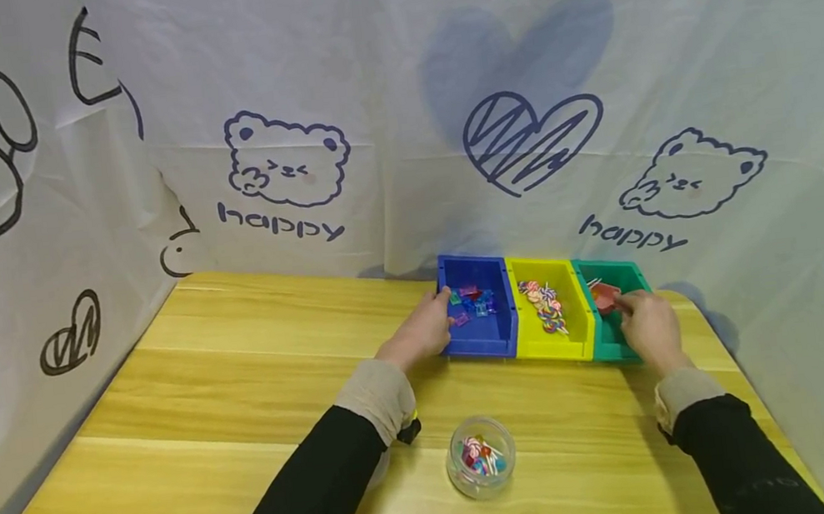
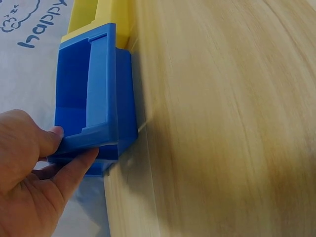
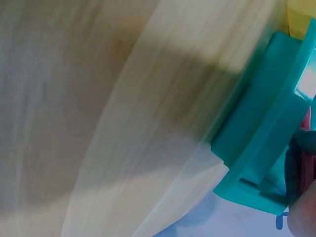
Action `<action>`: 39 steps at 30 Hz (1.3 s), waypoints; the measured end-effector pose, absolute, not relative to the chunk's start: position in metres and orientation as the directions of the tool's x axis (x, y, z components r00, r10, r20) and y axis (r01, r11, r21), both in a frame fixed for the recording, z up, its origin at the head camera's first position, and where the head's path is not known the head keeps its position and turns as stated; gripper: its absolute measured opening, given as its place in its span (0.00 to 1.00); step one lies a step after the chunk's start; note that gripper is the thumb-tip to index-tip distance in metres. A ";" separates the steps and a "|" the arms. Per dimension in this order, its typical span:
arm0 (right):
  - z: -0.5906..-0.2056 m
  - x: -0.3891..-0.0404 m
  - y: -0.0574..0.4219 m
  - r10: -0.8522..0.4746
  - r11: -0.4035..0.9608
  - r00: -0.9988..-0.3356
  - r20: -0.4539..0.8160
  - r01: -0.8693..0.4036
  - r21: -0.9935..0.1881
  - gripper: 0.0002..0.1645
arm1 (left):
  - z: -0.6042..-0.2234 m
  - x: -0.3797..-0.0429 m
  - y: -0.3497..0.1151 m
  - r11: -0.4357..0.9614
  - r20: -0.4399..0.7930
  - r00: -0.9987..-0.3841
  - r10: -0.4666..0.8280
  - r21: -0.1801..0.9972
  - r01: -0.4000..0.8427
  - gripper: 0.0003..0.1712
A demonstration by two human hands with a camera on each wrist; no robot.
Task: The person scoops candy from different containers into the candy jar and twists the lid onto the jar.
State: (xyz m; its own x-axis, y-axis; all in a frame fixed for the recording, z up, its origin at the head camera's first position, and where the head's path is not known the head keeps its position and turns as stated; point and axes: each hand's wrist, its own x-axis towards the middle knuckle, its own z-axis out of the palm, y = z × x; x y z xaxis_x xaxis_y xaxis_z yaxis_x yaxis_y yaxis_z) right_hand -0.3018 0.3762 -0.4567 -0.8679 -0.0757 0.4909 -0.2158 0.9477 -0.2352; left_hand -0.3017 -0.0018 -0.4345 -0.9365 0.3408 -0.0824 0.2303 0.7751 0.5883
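Observation:
My left hand (image 1: 421, 328) holds the left wall of the blue bin (image 1: 477, 346), thumb at the rim and fingers against the outside in the left wrist view. Small clear coloured pieces (image 1: 479, 304) lie inside that bin. At the right end, my right hand (image 1: 651, 331) reaches into the green bin (image 1: 613, 342) and pinches a flat reddish-pink piece (image 1: 605, 297). I cannot tell its exact kind. Thin white sticks (image 1: 593, 282) show beside it. Between these bins, the yellow bin (image 1: 580, 346) holds several swirl-patterned lollipops (image 1: 547, 310).
A clear round jar (image 1: 484, 488) with mixed lollipops and coloured pieces stands on the wooden table (image 1: 243, 375), nearer than the bins. A small black and yellow object (image 1: 409, 431) is partly hidden by the left sleeve. White cloth (image 1: 398, 124) with drawings hangs behind the bins.

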 end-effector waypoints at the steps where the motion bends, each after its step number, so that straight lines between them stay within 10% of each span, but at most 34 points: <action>1: -0.457 -0.302 0.376 -0.082 0.946 -0.866 0.494 -0.224 -0.235 0.20 | -0.435 -0.302 -0.002 0.774 -0.084 -0.937 0.339 0.590 0.228 0.39; 21: -0.440 -0.328 0.392 -0.194 0.972 -0.945 0.264 -0.222 -0.080 0.24 | -0.435 -0.298 -0.001 0.781 -0.098 -0.932 0.350 0.580 0.233 0.42; 39: -0.428 -0.328 0.412 -0.277 0.914 -0.932 0.232 -0.330 -0.235 0.23 | -0.435 -0.300 0.000 0.790 -0.093 -0.938 0.334 0.570 0.225 0.43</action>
State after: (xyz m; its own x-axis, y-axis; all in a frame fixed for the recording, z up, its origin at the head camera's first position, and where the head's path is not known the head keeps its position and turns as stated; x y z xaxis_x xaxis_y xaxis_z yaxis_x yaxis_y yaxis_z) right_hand -0.3277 0.4125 -0.4279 -0.9325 -0.2766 0.2324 -0.3298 0.9143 -0.2349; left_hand -0.2998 0.0001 -0.4346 -0.9379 0.3344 -0.0927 0.2254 0.7904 0.5697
